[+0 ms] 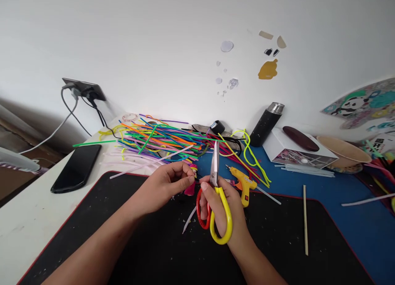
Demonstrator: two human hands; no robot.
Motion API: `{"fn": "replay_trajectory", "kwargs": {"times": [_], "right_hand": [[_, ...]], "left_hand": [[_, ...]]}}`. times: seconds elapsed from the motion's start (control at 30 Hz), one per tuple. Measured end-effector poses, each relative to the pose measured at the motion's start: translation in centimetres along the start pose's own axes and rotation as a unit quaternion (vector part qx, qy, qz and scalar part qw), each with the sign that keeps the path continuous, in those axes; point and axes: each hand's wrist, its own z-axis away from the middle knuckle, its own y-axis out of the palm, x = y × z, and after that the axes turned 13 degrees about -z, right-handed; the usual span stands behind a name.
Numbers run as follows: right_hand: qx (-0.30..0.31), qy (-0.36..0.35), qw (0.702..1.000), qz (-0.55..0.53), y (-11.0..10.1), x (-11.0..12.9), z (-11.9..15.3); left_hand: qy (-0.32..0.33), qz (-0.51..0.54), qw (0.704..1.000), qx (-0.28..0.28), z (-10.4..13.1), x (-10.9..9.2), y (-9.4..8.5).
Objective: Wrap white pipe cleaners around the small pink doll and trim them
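My right hand (226,198) is closed around scissors (215,163) with one red and one yellow handle loop. Their blades point up and look closed. My left hand (169,182) is pinched just left of the scissors, its thumb and forefinger together. A thin dark strand seems to run between the fingertips of both hands, too small to make out. Behind the fingers lies a small magenta object (190,189), partly hidden by my left hand. A pale lilac pipe cleaner piece (189,220) rests on the black mat (160,248) below the hands.
A heap of coloured pipe cleaners (166,139) spreads along the wall. A yellow glue gun (245,184) lies right of my hands, near a wooden stick (305,219). A black phone (77,170) is at left; a black thermos (267,124) and white box (296,147) stand back right.
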Motion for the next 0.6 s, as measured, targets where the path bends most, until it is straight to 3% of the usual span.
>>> {"fn": "replay_trajectory", "kwargs": {"times": [0.43,0.6], "right_hand": [[0.011,0.029,0.999,0.012,0.41,0.91,0.19],[0.003,0.032,0.999,0.008,0.21,0.68,0.15]], "left_hand": [[-0.002,-0.009,0.999,0.034,0.16,0.63,0.28],[0.028,-0.028,0.999,-0.002,0.46,0.33,-0.41]]}}
